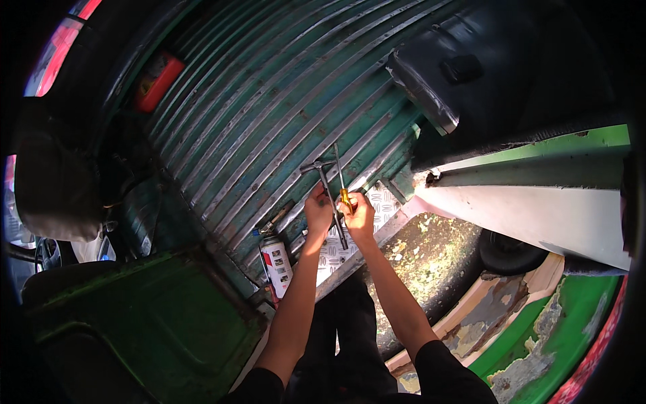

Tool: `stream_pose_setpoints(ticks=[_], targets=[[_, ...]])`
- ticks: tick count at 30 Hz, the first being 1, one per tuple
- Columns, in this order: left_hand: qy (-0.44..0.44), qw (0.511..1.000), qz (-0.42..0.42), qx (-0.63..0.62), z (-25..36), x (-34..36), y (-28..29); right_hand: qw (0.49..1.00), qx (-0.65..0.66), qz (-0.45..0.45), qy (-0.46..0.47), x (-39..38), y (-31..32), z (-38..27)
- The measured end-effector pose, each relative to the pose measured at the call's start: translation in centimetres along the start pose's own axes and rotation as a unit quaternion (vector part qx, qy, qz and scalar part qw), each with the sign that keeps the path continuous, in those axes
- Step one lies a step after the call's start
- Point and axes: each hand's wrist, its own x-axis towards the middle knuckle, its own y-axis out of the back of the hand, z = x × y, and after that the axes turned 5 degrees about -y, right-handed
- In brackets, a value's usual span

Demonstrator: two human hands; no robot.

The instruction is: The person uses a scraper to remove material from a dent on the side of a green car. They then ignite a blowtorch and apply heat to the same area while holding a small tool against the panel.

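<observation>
My left hand [317, 214] is closed around a dark T-handle wrench [328, 183]. Its crossbar is at the far end and its shaft slants down toward me, between my two hands. Close beside it, my right hand [360, 219] grips a screwdriver [345, 196] by its yellow handle, with the thin metal shaft pointing away from me. Both tools are held above a silver tread plate [383, 202] at the edge of the ribbed green floor [276, 135]. Left of my left forearm stands a white spray can [275, 259] with a dark top.
A long, thin tool [281, 214] lies by the can. Dark padded seats [464, 67] stand at the right, and a red box [159, 82] lies far left. A green panel [148, 323] is near left. Worn green and pink bodywork [484, 316] curves around at right, above leaf-strewn ground [431, 259].
</observation>
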Motion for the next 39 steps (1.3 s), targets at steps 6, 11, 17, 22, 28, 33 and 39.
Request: stream_pose_setpoints(ticks=[6,11,17,22,28,33,39], targets=[[-0.075,0.995,-0.052,-0.044,2.5,-6.0,5.1,0.994,-0.078,0.047,0.059,-3.4,1.1,-1.3],[-0.076,0.976,0.139,0.152,3.7,-12.6,11.4,0.994,-0.026,-0.102,0.039,-9.4,-0.8,-2.9],[-0.054,0.891,0.165,0.419,2.7,-13.7,14.4,0.979,-0.125,-0.102,0.129,-11.1,-4.7,-0.7],[-0.051,0.902,0.155,0.401,-0.3,-11.9,16.4,0.984,-0.116,-0.078,0.108,-11.4,-6.2,0.8],[0.015,0.942,0.129,0.310,-1.0,-10.7,17.0,0.991,-0.071,-0.060,0.097,-10.4,-6.5,1.3],[-0.044,0.971,0.128,0.196,1.5,-12.1,16.1,0.995,-0.023,-0.088,0.034,-10.6,-3.7,-1.4],[-0.145,0.981,0.065,0.109,8.1,-16.7,13.4,0.984,0.146,-0.102,-0.012,-13.4,3.9,-6.7]])
